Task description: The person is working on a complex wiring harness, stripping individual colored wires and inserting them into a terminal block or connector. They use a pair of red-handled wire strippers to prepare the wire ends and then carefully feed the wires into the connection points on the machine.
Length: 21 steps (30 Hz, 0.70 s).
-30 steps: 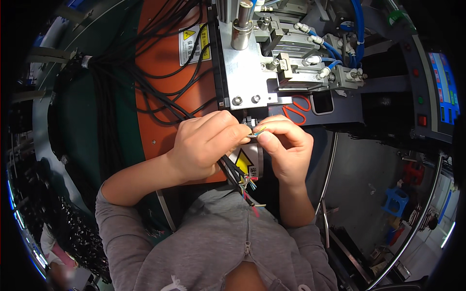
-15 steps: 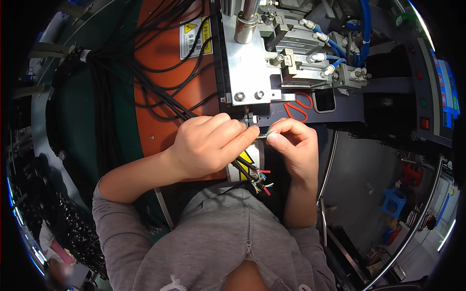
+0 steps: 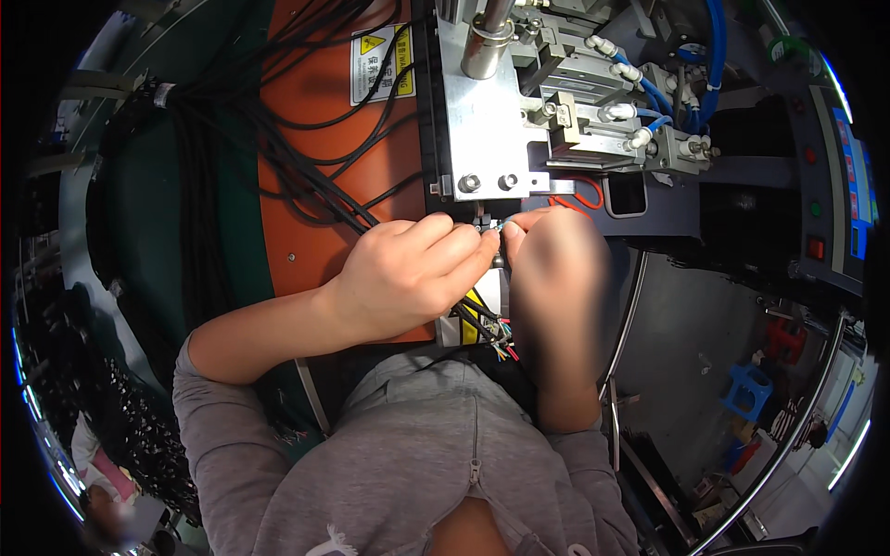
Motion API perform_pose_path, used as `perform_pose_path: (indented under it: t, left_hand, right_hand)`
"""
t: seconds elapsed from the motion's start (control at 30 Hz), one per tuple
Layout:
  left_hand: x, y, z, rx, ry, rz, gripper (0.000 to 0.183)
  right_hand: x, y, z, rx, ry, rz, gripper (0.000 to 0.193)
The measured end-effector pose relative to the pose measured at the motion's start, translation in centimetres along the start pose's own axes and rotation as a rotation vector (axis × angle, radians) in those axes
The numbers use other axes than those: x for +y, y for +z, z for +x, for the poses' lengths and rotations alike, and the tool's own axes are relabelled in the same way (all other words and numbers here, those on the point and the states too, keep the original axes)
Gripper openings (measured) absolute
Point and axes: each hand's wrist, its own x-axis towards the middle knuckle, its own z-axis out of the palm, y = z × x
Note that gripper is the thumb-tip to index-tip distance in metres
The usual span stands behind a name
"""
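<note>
My left hand (image 3: 403,278) is closed, its thumb and forefinger pinched at the front of a small fixture (image 3: 485,222) beneath the machine's metal plate (image 3: 487,120). It holds a cable end, mostly hidden by the fingers. Facing it, my right hand (image 3: 556,278) pinches the thin coloured wires (image 3: 501,225) at that end, close to the fixture; its back is blurred. Black cables (image 3: 357,215) run in from the left and pass under my left hand. Below it hang other stripped cable ends (image 3: 503,350), with red, blue and pale wires fanned out.
Pneumatic cylinders (image 3: 593,130) with blue hoses (image 3: 714,56) fill the upper right. Red-handled scissors (image 3: 586,195) lie beside a dark rectangular recess or device (image 3: 625,196). An orange surface (image 3: 324,250) with a warning label (image 3: 382,65) is on the left; a control panel (image 3: 839,185) stands far right.
Both hands have moved a little up toward the fixture, bringing the pinched wires to it. The whole view has shifted slightly, and the hanging cable ends sit closer together.
</note>
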Motion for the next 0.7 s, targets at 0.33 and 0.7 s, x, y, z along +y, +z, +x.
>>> perform_pose_path:
  t: [0.33,0.7]
  left_hand:
    - [0.6,0.0,0.1,-0.04,-0.065,0.022,0.032]
    - [0.4,-0.1,0.6,-0.085,-0.078,0.046,0.027]
  right_hand:
    - [0.3,1.0,0.0,0.059,-0.036,-0.013,0.006]
    - [1.0,0.9,0.0,0.074,0.019,0.13,0.01]
